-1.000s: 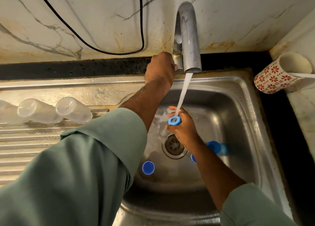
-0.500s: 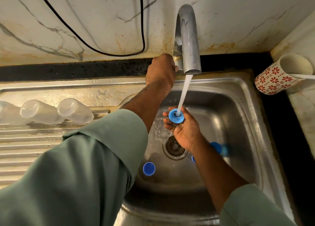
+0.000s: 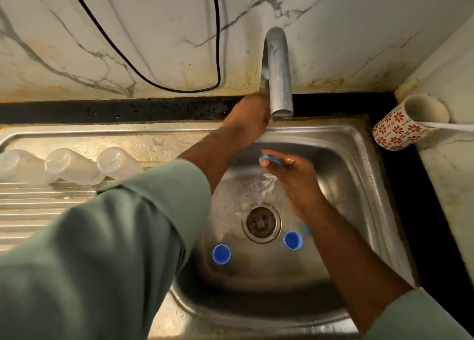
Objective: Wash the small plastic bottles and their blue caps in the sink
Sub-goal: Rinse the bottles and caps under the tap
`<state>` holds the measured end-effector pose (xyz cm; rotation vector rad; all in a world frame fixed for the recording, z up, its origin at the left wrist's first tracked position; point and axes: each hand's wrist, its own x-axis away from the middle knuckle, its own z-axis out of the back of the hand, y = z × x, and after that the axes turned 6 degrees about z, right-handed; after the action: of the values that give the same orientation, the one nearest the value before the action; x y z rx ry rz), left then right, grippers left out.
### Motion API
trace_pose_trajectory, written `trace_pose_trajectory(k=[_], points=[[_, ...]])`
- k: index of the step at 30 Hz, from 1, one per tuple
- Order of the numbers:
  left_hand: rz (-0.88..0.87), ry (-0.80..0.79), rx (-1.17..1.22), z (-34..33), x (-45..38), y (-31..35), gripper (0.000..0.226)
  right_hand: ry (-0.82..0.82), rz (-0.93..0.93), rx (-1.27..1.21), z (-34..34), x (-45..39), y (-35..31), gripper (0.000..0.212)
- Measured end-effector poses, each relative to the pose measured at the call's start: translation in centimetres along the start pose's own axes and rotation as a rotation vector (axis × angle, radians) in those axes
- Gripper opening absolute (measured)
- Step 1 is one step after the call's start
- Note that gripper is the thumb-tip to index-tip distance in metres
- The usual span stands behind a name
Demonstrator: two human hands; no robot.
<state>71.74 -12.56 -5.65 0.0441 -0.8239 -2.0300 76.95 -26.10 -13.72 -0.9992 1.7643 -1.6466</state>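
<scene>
My right hand point(image 3: 295, 175) holds a blue cap point(image 3: 269, 159) in its fingertips above the steel sink point(image 3: 359, 160), just below the tap spout point(image 3: 278, 77). No water runs from the spout. My left hand point(image 3: 250, 120) grips the tap handle at the base of the spout; the handle itself is hidden. Two more blue caps lie on the sink floor, one at the front left point(image 3: 221, 254) and one beside the drain point(image 3: 292, 240). A sliver of blue point(image 3: 307, 229) shows behind my right wrist. Three clear plastic bottles point(image 3: 69, 166) lie on the drainboard at the left.
The drain point(image 3: 261, 222) sits in the middle of the sink floor. A red-flowered white mug point(image 3: 407, 124) with a white handle sticking out stands on the black counter at the right. A black cable point(image 3: 159, 83) hangs along the marble wall.
The water stream has stopped. My right hand has turned the cap on edge and shifted it slightly right; the left hand stays on the tap handle.
</scene>
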Motion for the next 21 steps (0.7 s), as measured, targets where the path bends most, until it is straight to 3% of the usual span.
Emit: trace_pose_trajectory(k=[2,3,6,7,9,10,12,13,16,17,19,21], points=[[-0.056,0.037,-0.128,-0.9,1.1,-1.7,0.051,0.014,0.252,0.289,0.9,-0.1,-0.2,0.038],[-0.086,0.062,-0.177,-1.3,2.1,-2.6,0.058,-0.035,0.294,0.449,1.4,-0.1,0.6,0.040],[-0.014,0.026,-0.283,-2.5,5.7,-5.4,0.058,-0.460,0.031,0.927,2.0,0.7,4.0,0.027],[0.021,0.009,-0.298,-2.9,7.0,-6.4,0.053,-0.400,0.023,1.003,1.9,0.8,4.7,0.031],[0.052,0.014,-0.327,-2.8,9.5,-8.3,0.047,-0.124,0.152,0.965,1.7,0.9,4.8,0.036],[0.053,0.034,-0.336,-2.5,10.8,-9.4,0.045,-0.091,0.175,0.970,1.2,1.1,4.5,0.034],[0.053,0.058,-0.314,-1.5,13.4,-10.9,0.044,-0.355,0.015,1.169,0.7,2.0,4.6,0.027],[0.057,0.070,-0.289,-0.6,14.7,-11.8,0.044,-0.374,-0.046,1.230,0.2,2.5,4.7,0.026],[0.029,0.156,-0.153,2.3,18.0,-15.1,0.043,-0.059,0.102,1.051,-2.9,3.2,3.9,0.032],[0.028,0.213,-0.118,3.1,19.1,-16.4,0.041,-0.067,0.122,0.991,-3.9,3.5,3.8,0.032],[0.064,0.293,-0.052,5.1,21.4,-20.5,0.034,-0.237,0.010,1.062,-7.0,4.9,3.7,0.037],[0.163,0.252,-0.096,6.1,22.9,-24.3,0.035,-0.193,0.020,1.003,-9.6,6.1,3.0,0.042]])
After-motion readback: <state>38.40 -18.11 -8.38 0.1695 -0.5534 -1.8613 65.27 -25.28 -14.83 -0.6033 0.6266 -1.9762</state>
